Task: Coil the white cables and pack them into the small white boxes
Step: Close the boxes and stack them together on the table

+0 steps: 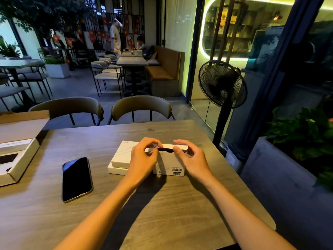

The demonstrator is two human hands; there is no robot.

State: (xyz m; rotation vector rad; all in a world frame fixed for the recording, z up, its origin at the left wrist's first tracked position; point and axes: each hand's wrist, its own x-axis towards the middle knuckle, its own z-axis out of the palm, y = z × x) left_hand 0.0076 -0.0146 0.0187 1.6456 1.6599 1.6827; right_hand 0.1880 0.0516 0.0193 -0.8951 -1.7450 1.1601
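Several small white boxes lie in the middle of the wooden table (126,204). A box with a barcode label (169,167) sits at the front right, and two flat white boxes (121,157) are stacked to its left. Both hands hover over the barcode box at its far edge, where a narrow white lid or flap (177,146) is raised over a dark gap. My left hand (144,156) pinches at the left end of that flap with curled fingers. My right hand (189,157) pinches its right end. No white cable is visible.
A black phone (76,179) lies face up left of the boxes. An open cardboard box (19,157) sits at the table's left edge. Two chairs (140,109) stand at the far side, a standing fan (222,85) to the right, and plants (304,139) beyond the right edge.
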